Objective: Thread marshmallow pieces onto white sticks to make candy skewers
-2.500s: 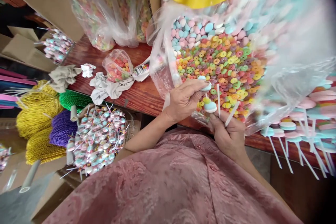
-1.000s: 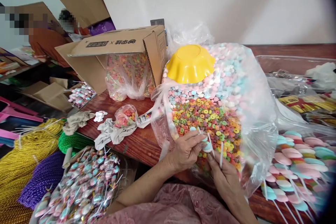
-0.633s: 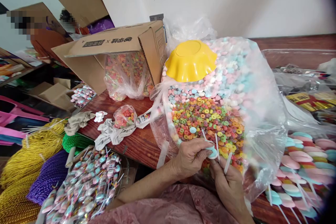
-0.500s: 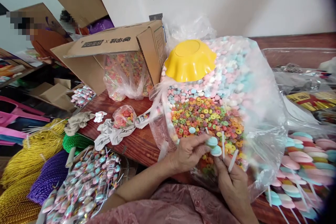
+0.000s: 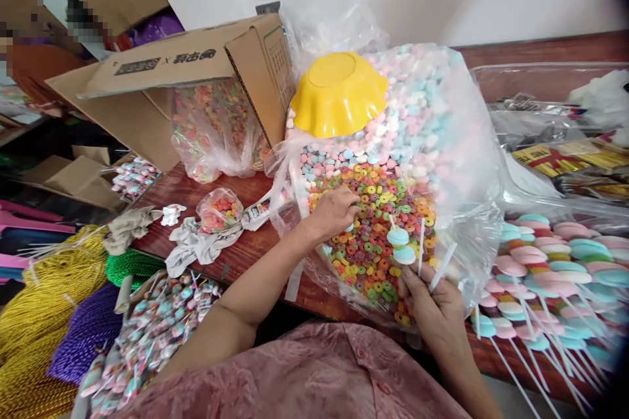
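Observation:
In the head view my right hand (image 5: 435, 304) pinches a thin white stick that carries two pale blue marshmallows (image 5: 400, 245), one above the other, its tip poking out on top. Two more white sticks (image 5: 421, 242) stand up between that hand's fingers. My left hand (image 5: 337, 213) is at the left part of a heap of colourful ring gummies (image 5: 373, 268), fingers bent together; what lies between them is hidden. Behind the rings, many pink, white and blue marshmallows (image 5: 417, 124) lie in a clear plastic bag (image 5: 466, 163).
An upturned yellow bowl (image 5: 339, 95) rests on the marshmallows. Left of it, a cardboard box (image 5: 255, 52) holds bagged ring gummies (image 5: 211, 127). Finished marshmallow skewers (image 5: 545, 275) are piled at right. Wrapped candies (image 5: 157, 334) and gold cord (image 5: 44, 321) are at lower left.
My left hand has left the blue marshmallows and moved up and left to the ring gummies. My right hand keeps the stick, and the view has shifted slightly.

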`<state>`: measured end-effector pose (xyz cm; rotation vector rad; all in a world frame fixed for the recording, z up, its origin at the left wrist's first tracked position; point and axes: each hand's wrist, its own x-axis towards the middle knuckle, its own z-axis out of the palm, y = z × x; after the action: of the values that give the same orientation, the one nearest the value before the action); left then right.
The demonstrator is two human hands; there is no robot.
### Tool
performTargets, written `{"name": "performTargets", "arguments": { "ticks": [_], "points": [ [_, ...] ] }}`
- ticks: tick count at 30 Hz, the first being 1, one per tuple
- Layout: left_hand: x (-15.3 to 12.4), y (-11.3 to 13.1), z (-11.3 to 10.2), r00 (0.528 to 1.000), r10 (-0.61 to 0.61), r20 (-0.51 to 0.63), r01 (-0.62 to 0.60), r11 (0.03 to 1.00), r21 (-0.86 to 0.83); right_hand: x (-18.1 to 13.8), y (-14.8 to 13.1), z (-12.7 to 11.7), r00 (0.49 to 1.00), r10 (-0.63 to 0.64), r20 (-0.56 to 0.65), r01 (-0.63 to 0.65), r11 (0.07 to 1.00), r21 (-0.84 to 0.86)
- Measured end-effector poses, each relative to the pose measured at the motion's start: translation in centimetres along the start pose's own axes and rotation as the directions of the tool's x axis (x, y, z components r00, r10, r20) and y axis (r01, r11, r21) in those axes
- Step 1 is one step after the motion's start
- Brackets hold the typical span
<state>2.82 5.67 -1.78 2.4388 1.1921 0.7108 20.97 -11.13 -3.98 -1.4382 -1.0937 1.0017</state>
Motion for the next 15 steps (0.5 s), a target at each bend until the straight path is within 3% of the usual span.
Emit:
{"name": "performTargets", "arguments": {
  "ticks": [3,6,8,10,12,15],
  "points": [
    [0.9,0.8,-0.3,0.994,-0.027,0.109,0.010,0.988,0.155,0.0,-0.1,0.3,0.999,-0.037,0.014,0.037,0.999,-0.039],
    [1.0,1.2,-0.4,0.994,-0.011,0.111,-0.013,0.976,0.216,-0.3,0.5,0.7,0.998,-0.059,0.035,0.063,0.991,-0.115],
    [0.7,1.1,-0.5,0.998,0.007,0.055,-0.014,0.992,0.127,-0.5,1.0,0.9,0.996,-0.072,0.043,0.078,0.982,-0.174],
    [0.1,0.8,-0.7,0.997,-0.039,-0.060,0.032,0.994,-0.109,-0.5,1.2,0.8,0.996,-0.082,0.044,0.089,0.975,-0.202],
    [-0.4,0.4,-1.0,0.975,-0.192,-0.114,0.121,0.884,-0.452,-0.3,1.1,0.7,0.993,-0.110,0.046,0.117,0.969,-0.217],
    [-1.2,0.3,-1.6,0.909,-0.415,0.036,0.255,0.486,-0.836,0.4,0.3,0.8,0.978,-0.197,0.067,0.208,0.938,-0.279]
  ]
}}
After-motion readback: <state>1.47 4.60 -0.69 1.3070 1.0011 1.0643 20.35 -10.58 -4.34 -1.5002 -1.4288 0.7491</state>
